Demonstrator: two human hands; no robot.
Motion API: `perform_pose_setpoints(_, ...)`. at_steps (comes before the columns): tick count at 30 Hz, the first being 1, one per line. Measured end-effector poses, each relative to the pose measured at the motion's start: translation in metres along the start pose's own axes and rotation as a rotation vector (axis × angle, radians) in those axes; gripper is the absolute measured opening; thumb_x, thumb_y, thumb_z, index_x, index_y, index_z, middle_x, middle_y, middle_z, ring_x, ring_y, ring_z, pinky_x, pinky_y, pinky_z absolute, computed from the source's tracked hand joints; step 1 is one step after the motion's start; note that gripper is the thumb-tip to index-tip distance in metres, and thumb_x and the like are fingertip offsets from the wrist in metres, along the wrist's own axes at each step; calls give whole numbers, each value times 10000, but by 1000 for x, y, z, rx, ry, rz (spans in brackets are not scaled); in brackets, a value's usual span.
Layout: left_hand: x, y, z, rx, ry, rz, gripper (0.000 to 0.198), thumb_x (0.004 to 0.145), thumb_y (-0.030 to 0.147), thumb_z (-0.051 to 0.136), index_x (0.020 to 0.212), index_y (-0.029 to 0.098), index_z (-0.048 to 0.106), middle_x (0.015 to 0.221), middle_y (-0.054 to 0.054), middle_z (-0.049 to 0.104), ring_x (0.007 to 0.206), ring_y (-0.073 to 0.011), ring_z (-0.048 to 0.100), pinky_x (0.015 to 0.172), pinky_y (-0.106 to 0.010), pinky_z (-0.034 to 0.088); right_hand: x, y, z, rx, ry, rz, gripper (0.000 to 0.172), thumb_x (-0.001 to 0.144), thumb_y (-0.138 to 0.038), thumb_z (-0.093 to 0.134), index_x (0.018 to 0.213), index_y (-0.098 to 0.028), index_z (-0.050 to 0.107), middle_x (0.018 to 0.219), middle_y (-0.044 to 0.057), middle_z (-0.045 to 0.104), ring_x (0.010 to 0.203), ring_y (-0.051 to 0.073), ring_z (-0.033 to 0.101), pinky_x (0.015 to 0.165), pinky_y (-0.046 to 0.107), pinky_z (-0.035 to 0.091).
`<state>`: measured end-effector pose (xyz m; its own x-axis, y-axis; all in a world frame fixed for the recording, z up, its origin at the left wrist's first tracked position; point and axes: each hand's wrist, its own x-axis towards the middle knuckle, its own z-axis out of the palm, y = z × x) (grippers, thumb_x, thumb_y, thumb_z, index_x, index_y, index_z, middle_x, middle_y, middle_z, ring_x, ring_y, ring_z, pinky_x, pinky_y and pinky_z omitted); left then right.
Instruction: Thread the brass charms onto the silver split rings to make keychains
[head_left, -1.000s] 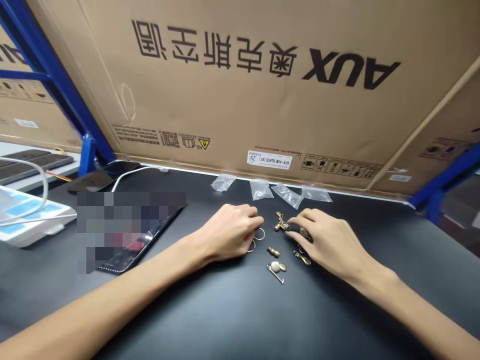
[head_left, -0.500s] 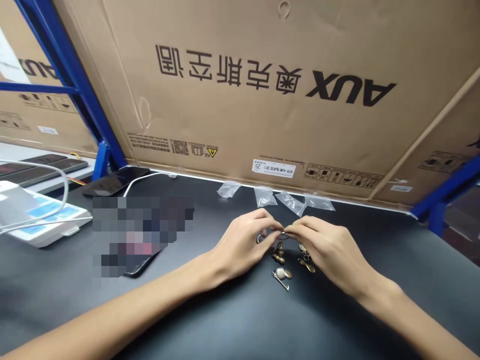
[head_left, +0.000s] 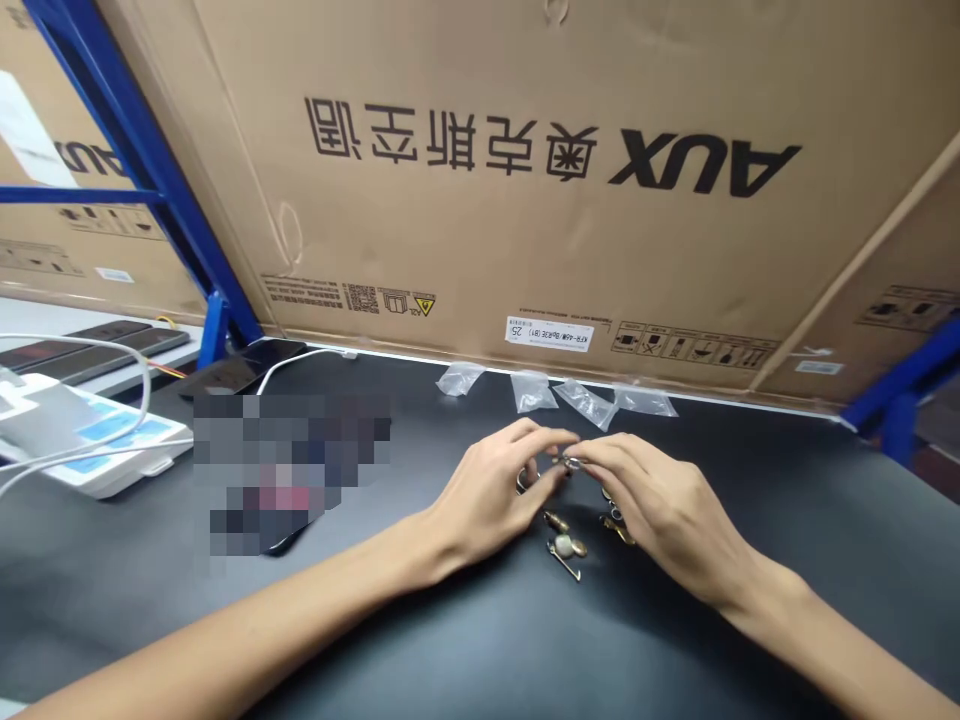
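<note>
My left hand (head_left: 499,490) and my right hand (head_left: 667,500) meet over the dark table, their fingertips pinched close together. My right fingertips grip a small silver metal ring (head_left: 574,462). Between my left thumb and fingers shows another curved silver ring (head_left: 524,481); what the left fingertips pinch is partly hidden. Below my hands lie small gold-coloured trinkets (head_left: 556,521), a pale rounded piece (head_left: 563,546) and a thin hook-ended metal piece (head_left: 568,567). More brassy charms (head_left: 619,531) show beside my right hand, partly covered by it.
Several clear plastic bags (head_left: 534,391) lie along the table's back edge, before a large cardboard box (head_left: 465,230). At left are a white device (head_left: 112,440) with white cables, dark phones (head_left: 244,368) and a blurred-out patch. Blue frame posts (head_left: 150,170) stand at both sides.
My fingertips have shifted slightly around the silver ring, which now shows more at the right fingers. Gold-coloured trinkets under the left fingers show less. The view has tilted a little.
</note>
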<state>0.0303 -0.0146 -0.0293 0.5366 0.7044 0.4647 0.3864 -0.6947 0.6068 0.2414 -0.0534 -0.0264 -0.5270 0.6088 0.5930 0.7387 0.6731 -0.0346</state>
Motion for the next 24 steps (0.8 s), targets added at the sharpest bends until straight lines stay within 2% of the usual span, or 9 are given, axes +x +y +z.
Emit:
perform_pose_setpoints(3,2,4,-3,-64,2,-2,155,907,203,552,954,186,699,900,-25,666,721,-114,581,631,-212,461,0,-2,0,21,82,-19,316,947,-54,453,1195,-216,564,1035,59,683,915,167,670,758,269,550)
perform_pose_setpoints(5,3,6,-4,-205,1,-118,144,897,232,574,918,173,704,851,-26,686,729,-126,599,630,-213,466,1,-6,1,36,136,23,293,953,-79,475,1190,-219,573,1044,58,689,944,169,669,795,278,546)
perform_pose_setpoints(7,4,8,-5,-375,-6,-244,164,887,273,594,913,155,704,809,-27,695,692,-125,604,610,-212,470,3,-11,2,75,158,128,292,957,-140,506,1231,-222,566,1114,68,686,1003,185,662,840,301,545)
perform_pose_setpoints(11,6,9,-7,-576,-59,-356,259,868,368,625,925,129,709,667,-9,638,577,-105,556,470,-179,400,6,-19,1,264,19,389,310,937,-298,560,1237,-233,602,1201,73,676,1023,225,667,858,347,553)
perform_pose_setpoints(15,6,6,-9,-667,-84,-408,337,828,437,670,907,114,722,649,-20,632,560,-98,542,445,-172,359,11,-25,-1,514,-75,530,280,948,-359,545,1170,-233,658,1157,64,707,985,223,687,850,335,549)
perform_pose_setpoints(19,7,5,-9,-711,-82,-455,355,821,463,669,888,117,701,619,-8,617,501,-77,495,449,-177,362,14,-28,-2,694,-135,576,289,967,-374,520,1169,-240,676,1118,46,728,949,195,694,836,298,539)
perform_pose_setpoints(24,8,7,-10,-704,-104,-476,381,834,515,638,803,136,666,549,32,536,457,-63,438,447,-178,318,12,-24,-1,580,-109,547,233,952,-348,539,1029,-231,725,1043,37,744,905,195,686,837,300,514)
